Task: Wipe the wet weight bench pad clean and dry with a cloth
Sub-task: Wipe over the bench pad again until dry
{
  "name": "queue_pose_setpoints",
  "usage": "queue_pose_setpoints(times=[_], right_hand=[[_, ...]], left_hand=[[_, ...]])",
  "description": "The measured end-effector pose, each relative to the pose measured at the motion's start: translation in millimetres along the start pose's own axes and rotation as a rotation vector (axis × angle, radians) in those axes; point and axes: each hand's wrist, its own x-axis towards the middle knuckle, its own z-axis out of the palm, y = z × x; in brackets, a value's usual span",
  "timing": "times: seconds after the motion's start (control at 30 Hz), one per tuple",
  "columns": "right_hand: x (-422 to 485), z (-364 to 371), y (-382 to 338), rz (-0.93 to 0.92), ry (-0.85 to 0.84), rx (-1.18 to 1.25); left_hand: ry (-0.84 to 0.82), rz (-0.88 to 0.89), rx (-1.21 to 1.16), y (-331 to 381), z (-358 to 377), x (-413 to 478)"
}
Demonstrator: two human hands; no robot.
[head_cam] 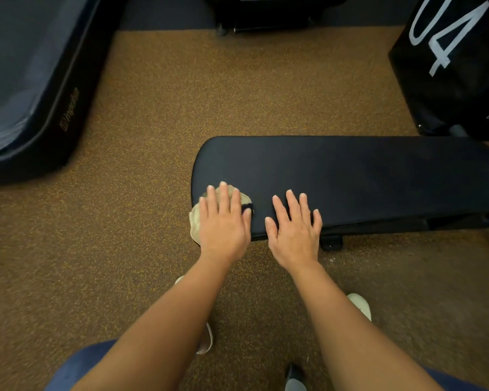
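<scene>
The black weight bench pad (350, 176) runs from the middle of the view out to the right, its rounded end on the left. A beige cloth (196, 221) lies on that rounded end, partly hanging past the near left corner. My left hand (223, 221) lies flat on the cloth with fingers spread, pressing it onto the pad. To its right, my right hand (294, 227) rests flat and bare on the pad's near edge, holding nothing. The pad surface looks matte and dark; I cannot make out wet patches.
Speckled brown rubber flooring (141, 170) surrounds the bench. A dark padded mat or machine base (34, 80) lies at the far left. A black block with white numerals (449, 60) stands at the far right, more black equipment (266, 12) at the top. My feet are below the bench.
</scene>
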Motion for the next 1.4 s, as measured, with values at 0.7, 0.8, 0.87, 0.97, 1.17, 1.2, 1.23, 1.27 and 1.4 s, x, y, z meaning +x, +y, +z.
queue_pose_setpoints(times=[0.7,0.8,0.87,0.97,1.17,1.2,1.23,1.27,1.4], right_hand=[[-1,-2,29,-0.065,-0.038,0.010],[-1,-1,27,-0.055,-0.025,0.017],[-2,0,24,-0.046,-0.008,0.027],[-2,1,23,-0.042,0.018,0.033],[-2,3,24,-0.041,0.025,0.027],[-2,2,25,-0.044,0.020,0.026],[-2,1,26,-0.045,0.017,0.026],[-2,1,26,-0.047,0.016,0.025],[-2,0,25,-0.048,0.010,0.026]], left_hand=[[-0.051,0.638,0.185,-75,-6,-7],[-0.061,0.533,0.182,-67,-6,-8],[-0.069,0.471,0.185,-52,-4,-11],[-0.101,0.392,0.184,-32,-3,-11],[-0.100,0.624,0.165,-34,-6,-3],[-0.092,0.651,0.150,-42,-8,0],[-0.085,0.633,0.133,-46,-9,4],[-0.080,0.572,0.115,-46,-9,6],[-0.040,0.171,0.026,3,-3,0]])
